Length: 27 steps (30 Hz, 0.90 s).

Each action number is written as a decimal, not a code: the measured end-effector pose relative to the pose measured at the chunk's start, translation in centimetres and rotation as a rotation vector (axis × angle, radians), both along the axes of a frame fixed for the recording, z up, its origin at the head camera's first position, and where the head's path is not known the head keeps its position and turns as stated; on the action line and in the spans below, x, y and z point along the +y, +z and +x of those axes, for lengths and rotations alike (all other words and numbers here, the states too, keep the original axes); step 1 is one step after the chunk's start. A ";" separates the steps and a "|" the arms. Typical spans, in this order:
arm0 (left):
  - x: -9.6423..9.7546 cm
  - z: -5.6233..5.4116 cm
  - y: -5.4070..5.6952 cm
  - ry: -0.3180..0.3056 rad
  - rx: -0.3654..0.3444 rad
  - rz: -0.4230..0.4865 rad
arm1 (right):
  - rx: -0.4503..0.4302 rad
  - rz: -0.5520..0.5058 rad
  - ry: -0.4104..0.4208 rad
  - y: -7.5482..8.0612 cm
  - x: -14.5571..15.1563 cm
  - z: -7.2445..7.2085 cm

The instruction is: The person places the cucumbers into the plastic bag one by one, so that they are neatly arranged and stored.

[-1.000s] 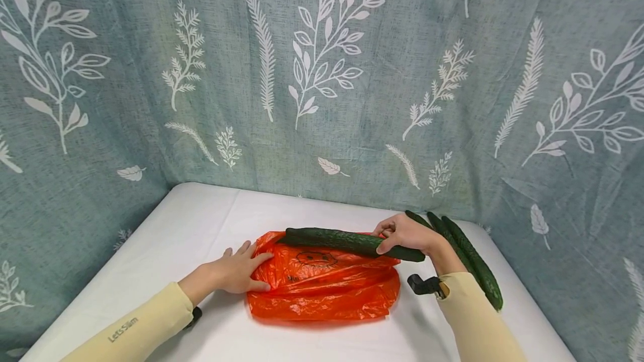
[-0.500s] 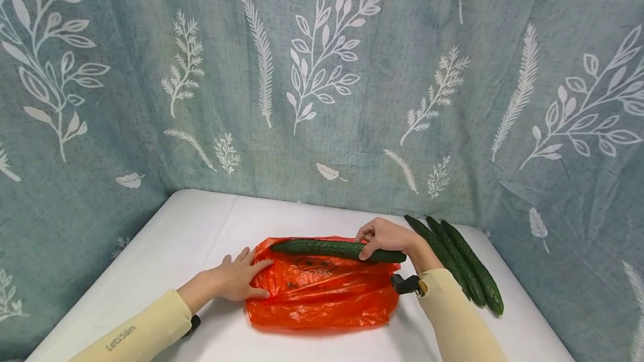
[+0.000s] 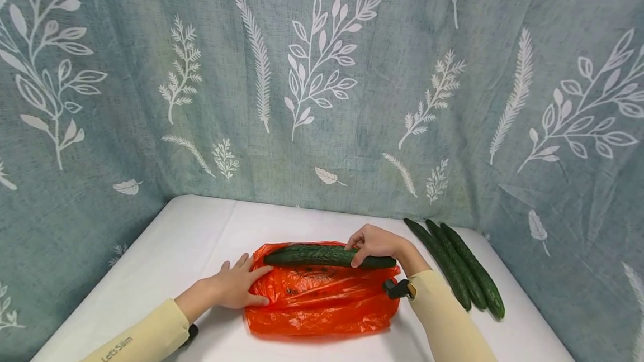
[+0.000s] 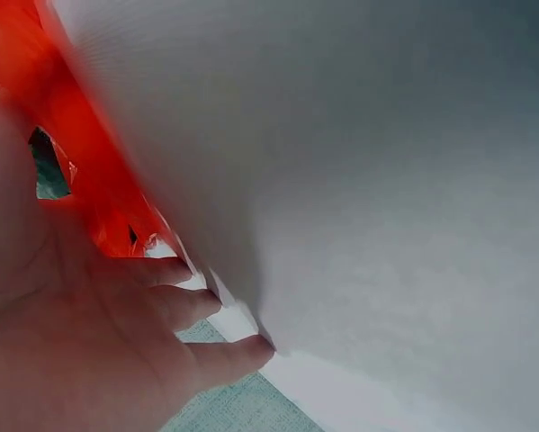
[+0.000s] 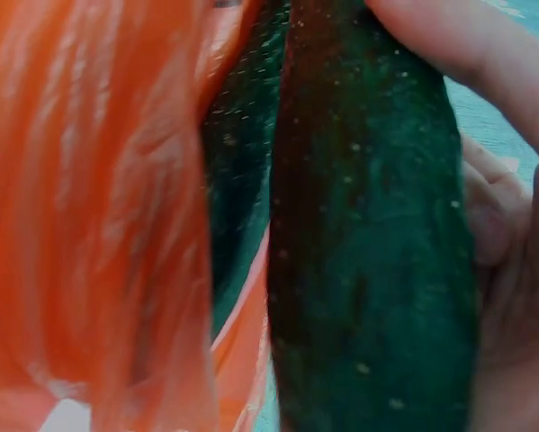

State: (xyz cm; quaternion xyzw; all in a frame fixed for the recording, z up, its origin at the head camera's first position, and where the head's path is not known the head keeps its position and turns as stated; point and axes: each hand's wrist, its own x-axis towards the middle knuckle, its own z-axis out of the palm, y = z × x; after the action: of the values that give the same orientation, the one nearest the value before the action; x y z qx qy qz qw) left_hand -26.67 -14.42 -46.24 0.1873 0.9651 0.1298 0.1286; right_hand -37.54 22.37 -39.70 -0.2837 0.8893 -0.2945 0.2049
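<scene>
An orange-red plastic bag [image 3: 322, 314] lies on the white table, its mouth toward the back. In the head view my right hand [image 3: 374, 243] pinches a long dark green cucumber [image 3: 307, 255] near its right end. The cucumber lies crosswise at the bag's mouth, its left end within the rim. Behind the bag's edge in the right wrist view, a second dark green cucumber [image 5: 238, 180] shows inside the bag. My left hand [image 3: 231, 285] rests spread at the bag's left side, thumb and forefinger on the plastic. Its other fingertips [image 4: 251, 351] touch the table in the left wrist view.
Several more cucumbers [image 3: 470, 264] lie side by side at the table's right, beyond my right forearm. A patterned blue-green curtain [image 3: 322, 82] hangs round the back and sides of the white table [image 3: 201, 228].
My right hand has moved left and slightly down with the cucumber, whose left end has gone further into the bag's mouth. My left hand stays at the bag's left side.
</scene>
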 end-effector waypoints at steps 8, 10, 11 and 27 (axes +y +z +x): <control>0.1 0.2 0.2 0.006 0.002 0.014 | 0.014 0.103 0.001 -0.6 -0.2 0.5; 0.1 0.2 0.3 0.003 -0.001 0.010 | 0.017 0.112 0.020 -1.0 -0.3 0.5; 0.1 0.2 0.3 0.001 0.000 0.009 | 0.019 0.118 0.025 -1.1 -0.3 0.5; 0.1 0.4 0.5 -0.010 0.018 0.028 | 0.057 0.195 -0.009 -2.5 0.0 1.0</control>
State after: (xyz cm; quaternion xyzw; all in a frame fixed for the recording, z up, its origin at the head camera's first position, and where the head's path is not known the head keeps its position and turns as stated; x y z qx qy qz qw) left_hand -26.29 -14.29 -45.69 0.1949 0.9635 0.1408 0.1178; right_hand -36.49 22.42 -42.21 -0.2667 0.9205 -0.1992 0.2048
